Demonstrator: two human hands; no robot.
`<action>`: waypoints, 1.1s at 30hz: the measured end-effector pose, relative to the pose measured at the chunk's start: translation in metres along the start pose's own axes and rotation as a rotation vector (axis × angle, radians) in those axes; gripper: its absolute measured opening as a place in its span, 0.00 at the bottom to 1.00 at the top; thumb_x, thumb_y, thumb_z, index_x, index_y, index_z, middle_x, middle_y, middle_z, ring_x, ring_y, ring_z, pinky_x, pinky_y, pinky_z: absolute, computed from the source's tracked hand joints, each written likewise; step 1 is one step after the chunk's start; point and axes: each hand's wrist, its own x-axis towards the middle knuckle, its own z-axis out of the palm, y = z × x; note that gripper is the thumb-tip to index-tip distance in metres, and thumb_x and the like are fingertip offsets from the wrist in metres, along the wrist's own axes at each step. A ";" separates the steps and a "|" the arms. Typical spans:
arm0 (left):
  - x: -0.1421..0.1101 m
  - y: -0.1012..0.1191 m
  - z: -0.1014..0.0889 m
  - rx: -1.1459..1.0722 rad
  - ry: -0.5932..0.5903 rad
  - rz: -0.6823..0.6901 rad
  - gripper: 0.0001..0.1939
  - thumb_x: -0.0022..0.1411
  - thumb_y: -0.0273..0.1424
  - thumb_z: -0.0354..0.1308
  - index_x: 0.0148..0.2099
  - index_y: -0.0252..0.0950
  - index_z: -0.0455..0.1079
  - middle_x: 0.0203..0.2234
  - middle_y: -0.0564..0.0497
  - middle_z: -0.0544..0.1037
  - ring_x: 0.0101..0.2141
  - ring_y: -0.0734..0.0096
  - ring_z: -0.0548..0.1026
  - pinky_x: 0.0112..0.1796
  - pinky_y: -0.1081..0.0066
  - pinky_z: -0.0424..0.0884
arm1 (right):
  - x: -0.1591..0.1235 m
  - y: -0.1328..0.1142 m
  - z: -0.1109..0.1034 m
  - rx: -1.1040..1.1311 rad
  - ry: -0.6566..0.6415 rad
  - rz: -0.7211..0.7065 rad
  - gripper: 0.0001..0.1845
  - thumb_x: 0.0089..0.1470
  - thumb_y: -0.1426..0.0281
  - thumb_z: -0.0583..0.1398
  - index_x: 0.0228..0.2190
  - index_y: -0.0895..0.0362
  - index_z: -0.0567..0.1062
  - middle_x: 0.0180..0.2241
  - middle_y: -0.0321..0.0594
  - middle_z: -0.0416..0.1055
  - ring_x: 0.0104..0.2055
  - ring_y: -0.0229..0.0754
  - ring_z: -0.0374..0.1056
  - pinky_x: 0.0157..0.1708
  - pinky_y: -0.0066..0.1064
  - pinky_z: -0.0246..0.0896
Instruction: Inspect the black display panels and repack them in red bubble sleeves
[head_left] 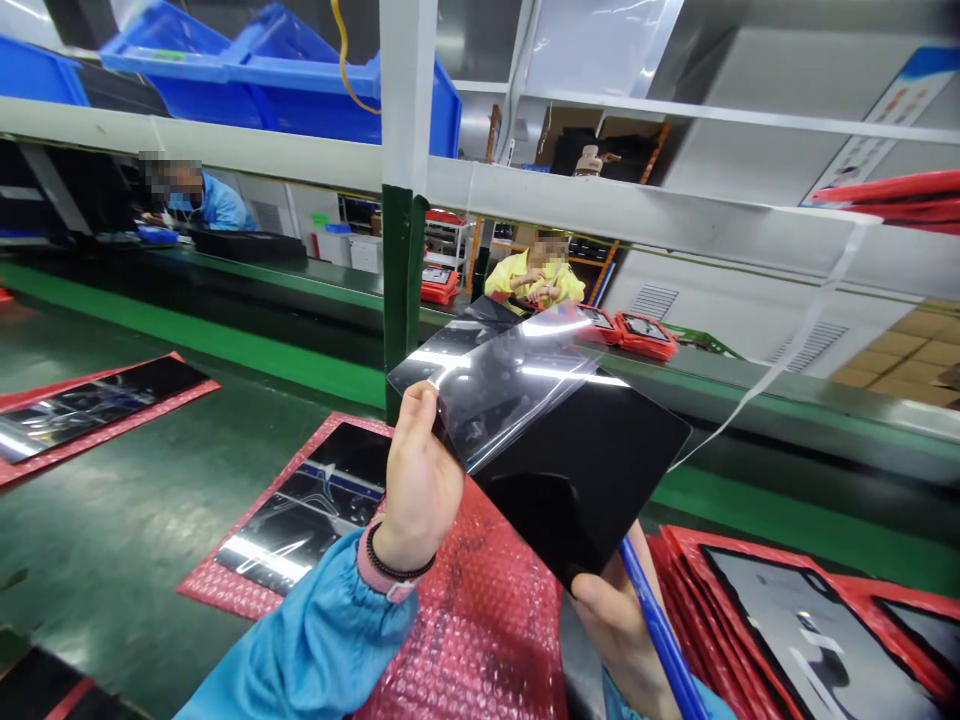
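A black glossy glass panel (600,440) is tilted in front of me, with lights reflected along its upper edge. My right hand (622,620) grips its lower corner, thumb on the face. A blue pen-like stick (660,630) also lies along that hand; its far end is out of view. Between the thumb and fingers of my left hand (424,480) is the edge of a clear film (517,390). The film is partly lifted and folded over the panel's left side. Under both hands lies red bubble wrap (480,620).
More panels (315,510) lie on red bubble wrap at the left. Red-wrapped panels (810,620) are stacked at the right. A green-white post (405,200) and rail stand ahead, blue bins (300,85) above. Two people (225,205) sit beyond the bench.
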 end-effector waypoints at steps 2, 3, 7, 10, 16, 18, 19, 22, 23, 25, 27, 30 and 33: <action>0.000 0.000 -0.001 0.003 0.003 0.014 0.01 0.61 0.30 0.60 0.35 0.39 0.73 0.30 0.58 0.72 0.33 0.84 0.70 0.39 0.85 0.66 | -0.002 -0.002 0.001 0.046 -0.021 0.063 0.42 0.39 0.66 0.71 0.56 0.42 0.65 0.52 0.38 0.72 0.54 0.54 0.68 0.53 0.46 0.65; 0.000 0.000 -0.001 0.001 0.002 0.014 0.01 0.60 0.30 0.61 0.35 0.39 0.74 0.30 0.59 0.72 0.33 0.84 0.70 0.39 0.85 0.66 | -0.004 -0.003 0.002 0.078 -0.033 0.096 0.44 0.37 0.68 0.71 0.56 0.42 0.65 0.53 0.38 0.72 0.55 0.55 0.67 0.53 0.47 0.64; 0.000 0.000 -0.003 0.002 0.004 0.010 0.02 0.60 0.30 0.61 0.36 0.40 0.74 0.32 0.59 0.72 0.34 0.84 0.70 0.39 0.85 0.65 | -0.007 -0.005 0.005 0.117 -0.045 0.081 0.46 0.33 0.73 0.73 0.54 0.43 0.66 0.53 0.39 0.71 0.57 0.55 0.66 0.56 0.49 0.60; 0.001 0.000 -0.004 0.011 0.012 0.015 0.02 0.59 0.31 0.62 0.36 0.40 0.74 0.32 0.59 0.73 0.35 0.83 0.71 0.40 0.84 0.65 | -0.009 -0.004 0.004 0.097 -0.043 0.056 0.44 0.33 0.72 0.73 0.53 0.45 0.68 0.53 0.41 0.71 0.57 0.54 0.65 0.57 0.49 0.58; 0.003 0.003 -0.005 0.016 -0.011 -0.012 0.03 0.58 0.33 0.62 0.36 0.40 0.73 0.33 0.58 0.73 0.37 0.79 0.72 0.42 0.80 0.67 | -0.011 -0.005 0.000 0.045 0.052 0.074 0.41 0.37 0.70 0.71 0.54 0.45 0.68 0.54 0.38 0.70 0.60 0.50 0.61 0.58 0.42 0.59; 0.005 0.004 -0.005 0.031 -0.019 0.001 0.03 0.58 0.32 0.62 0.36 0.40 0.73 0.32 0.58 0.73 0.36 0.79 0.72 0.41 0.80 0.67 | -0.009 -0.008 0.001 0.039 0.052 0.052 0.37 0.40 0.69 0.70 0.53 0.43 0.69 0.55 0.36 0.69 0.60 0.49 0.61 0.59 0.41 0.58; 0.006 0.005 -0.005 0.045 -0.020 0.014 0.04 0.58 0.33 0.62 0.35 0.39 0.72 0.32 0.58 0.73 0.36 0.79 0.72 0.41 0.80 0.67 | -0.008 -0.010 0.002 0.030 0.048 0.038 0.36 0.41 0.69 0.70 0.53 0.43 0.69 0.55 0.35 0.69 0.60 0.49 0.62 0.59 0.41 0.58; 0.011 0.009 -0.004 0.118 -0.005 0.074 0.04 0.56 0.33 0.62 0.34 0.39 0.72 0.31 0.57 0.73 0.35 0.76 0.71 0.39 0.78 0.68 | -0.004 -0.015 0.004 -0.030 0.074 -0.005 0.35 0.43 0.69 0.68 0.54 0.43 0.68 0.55 0.36 0.70 0.59 0.49 0.63 0.58 0.42 0.60; 0.013 0.010 -0.004 0.145 0.008 0.101 0.04 0.55 0.33 0.61 0.33 0.38 0.72 0.30 0.56 0.73 0.35 0.75 0.71 0.39 0.77 0.68 | -0.003 -0.017 0.004 -0.042 0.090 -0.019 0.35 0.44 0.69 0.68 0.54 0.44 0.68 0.55 0.36 0.69 0.59 0.49 0.63 0.58 0.43 0.60; 0.017 0.012 -0.004 0.183 0.028 0.151 0.03 0.52 0.31 0.61 0.30 0.37 0.71 0.29 0.56 0.72 0.33 0.75 0.70 0.39 0.77 0.67 | -0.003 -0.020 0.004 -0.039 0.113 -0.043 0.33 0.45 0.70 0.67 0.54 0.43 0.68 0.55 0.36 0.69 0.59 0.49 0.63 0.57 0.43 0.60; 0.022 0.015 -0.005 0.189 0.026 0.173 0.03 0.50 0.30 0.60 0.29 0.36 0.71 0.28 0.56 0.71 0.33 0.75 0.69 0.40 0.77 0.66 | -0.004 -0.024 0.003 -0.022 0.119 -0.072 0.32 0.44 0.71 0.67 0.51 0.42 0.69 0.54 0.35 0.71 0.58 0.49 0.64 0.58 0.43 0.59; 0.028 0.017 -0.005 0.162 -0.013 0.145 0.04 0.47 0.28 0.61 0.27 0.34 0.69 0.27 0.56 0.69 0.32 0.76 0.68 0.40 0.77 0.65 | -0.007 -0.027 0.001 -0.005 0.114 -0.123 0.29 0.43 0.72 0.68 0.48 0.42 0.71 0.53 0.35 0.72 0.58 0.50 0.65 0.59 0.44 0.57; 0.032 0.017 -0.005 0.118 -0.029 0.068 0.05 0.44 0.28 0.61 0.25 0.34 0.68 0.26 0.55 0.67 0.32 0.76 0.67 0.40 0.77 0.66 | -0.009 -0.028 -0.005 -0.004 0.097 -0.142 0.24 0.45 0.71 0.68 0.45 0.44 0.73 0.56 0.35 0.69 0.59 0.51 0.62 0.58 0.44 0.58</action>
